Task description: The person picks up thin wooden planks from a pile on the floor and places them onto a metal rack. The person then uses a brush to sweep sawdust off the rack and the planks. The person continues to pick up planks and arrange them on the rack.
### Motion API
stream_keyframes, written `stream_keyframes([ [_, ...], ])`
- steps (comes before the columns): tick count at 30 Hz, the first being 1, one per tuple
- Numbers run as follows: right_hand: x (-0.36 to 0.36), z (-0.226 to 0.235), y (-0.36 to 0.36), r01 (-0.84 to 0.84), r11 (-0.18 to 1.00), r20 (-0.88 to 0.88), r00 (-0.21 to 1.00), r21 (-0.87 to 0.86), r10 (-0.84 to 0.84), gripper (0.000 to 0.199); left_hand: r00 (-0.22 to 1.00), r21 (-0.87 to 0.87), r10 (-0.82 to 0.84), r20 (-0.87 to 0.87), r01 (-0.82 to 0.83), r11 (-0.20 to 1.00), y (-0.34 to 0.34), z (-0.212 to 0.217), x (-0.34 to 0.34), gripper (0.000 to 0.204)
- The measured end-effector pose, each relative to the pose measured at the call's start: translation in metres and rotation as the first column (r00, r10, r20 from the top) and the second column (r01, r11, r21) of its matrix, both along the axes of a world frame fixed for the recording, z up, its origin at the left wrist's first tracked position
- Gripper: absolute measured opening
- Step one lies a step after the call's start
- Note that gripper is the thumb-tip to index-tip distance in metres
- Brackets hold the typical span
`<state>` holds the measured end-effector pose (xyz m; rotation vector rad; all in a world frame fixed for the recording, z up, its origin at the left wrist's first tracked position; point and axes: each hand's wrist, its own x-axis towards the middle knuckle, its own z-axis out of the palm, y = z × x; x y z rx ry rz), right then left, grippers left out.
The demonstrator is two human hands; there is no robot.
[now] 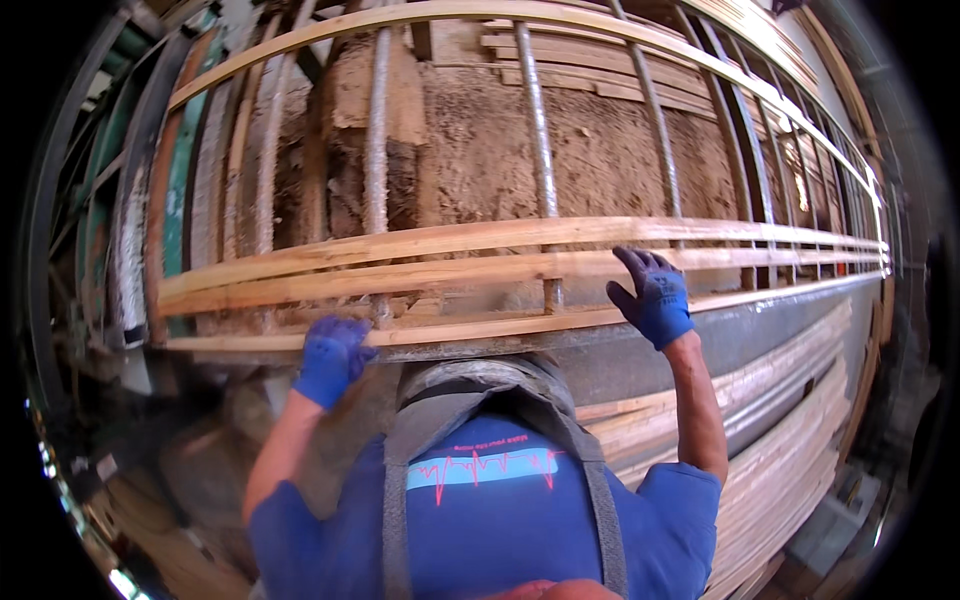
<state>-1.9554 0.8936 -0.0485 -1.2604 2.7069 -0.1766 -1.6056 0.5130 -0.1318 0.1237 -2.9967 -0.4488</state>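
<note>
My left hand (334, 358), in a blue work glove, is at the front rail. Its fingers are curled over the nearest wooden strip (480, 328). Farther right, my right hand (656, 300) wears a matching glove. Its thumb and fingers are spread apart beside the middle wooden strip (440, 277), and nothing is gripped between them. Just beyond lies another long, pale wooden strip (450, 241), nearly parallel to it. These strips rest across the metal rollers (536, 130) of a long conveyor frame.
One more wooden strip (440, 12) crosses the rollers at the far side. Sawdust (590, 150) covers the ground under the rollers. Stacked boards (770, 460) lie at my right, and more boards (610, 75) are piled beyond the frame. Upright metal framework (130, 240) stands at the left.
</note>
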Motion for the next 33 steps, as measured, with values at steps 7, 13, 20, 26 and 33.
stream_keyframes([
  [7,-0.019,-0.063,0.011,-0.200,0.948,-0.057,0.974,0.247,0.220,0.094,0.994,0.146,0.037,0.101,-0.051,0.988,0.041,0.041,-0.045,0.049],
  [13,-0.031,-0.079,-0.055,-0.476,0.878,-0.130,0.868,0.061,0.479,0.081,0.970,-0.026,0.241,0.046,-0.240,0.971,0.028,0.057,-0.036,0.057],
  [20,-0.023,-0.069,-0.096,-0.597,0.755,-0.041,0.791,-0.271,0.611,0.030,0.985,-0.058,0.165,0.044,-0.162,0.985,0.020,0.059,-0.073,0.049],
  [26,0.021,-0.089,-0.166,-0.691,0.714,0.224,0.682,-0.113,0.696,0.012,0.961,-0.189,0.258,-0.103,-0.273,0.943,-0.011,-0.010,0.008,0.023],
  [33,-0.013,-0.043,-0.015,-0.240,0.968,-0.077,0.969,-0.069,0.235,0.010,0.993,0.179,0.114,-0.031,-0.107,0.978,-0.033,-0.099,-0.083,0.027],
])
